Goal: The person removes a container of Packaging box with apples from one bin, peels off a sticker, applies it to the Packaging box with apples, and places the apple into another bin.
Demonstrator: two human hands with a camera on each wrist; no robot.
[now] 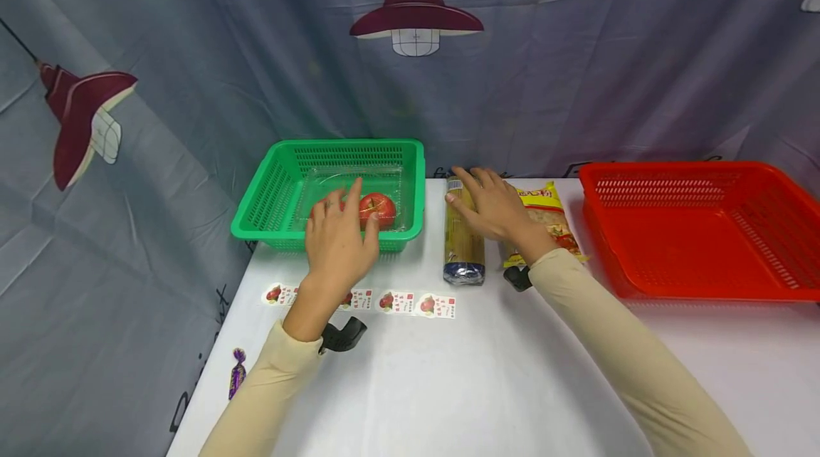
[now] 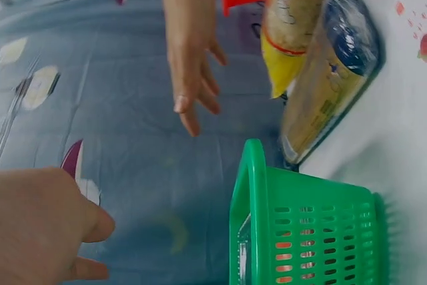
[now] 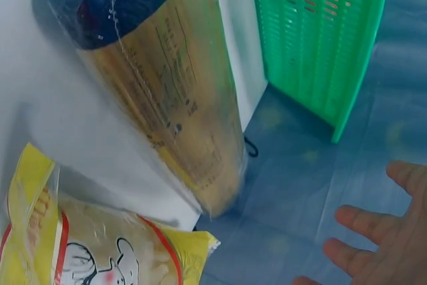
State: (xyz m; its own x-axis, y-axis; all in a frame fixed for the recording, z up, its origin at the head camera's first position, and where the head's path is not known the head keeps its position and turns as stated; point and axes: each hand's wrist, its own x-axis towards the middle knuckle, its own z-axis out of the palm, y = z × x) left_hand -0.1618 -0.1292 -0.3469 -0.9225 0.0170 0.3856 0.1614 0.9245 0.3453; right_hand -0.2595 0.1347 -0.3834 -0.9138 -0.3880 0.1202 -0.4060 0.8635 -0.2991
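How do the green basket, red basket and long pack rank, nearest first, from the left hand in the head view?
1. Green basket: overlapped by the left hand.
2. Long pack: right of that basket.
3. Red basket: far right.

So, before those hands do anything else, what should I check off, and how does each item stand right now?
1. Left hand free: ok, it holds nothing, above the green basket.
2. Right hand free: ok, it hovers above the long pack, fingers spread.
3. Clear box inside the green basket: ok, with red fruit showing through it.
4. Clear box fully closed: cannot tell, the left hand covers part of it.
5. Long pack apart from the green basket: ok, a strip of table shows between them.
6. Whole row of stickers visible: not ok, the left arm hides part of it.
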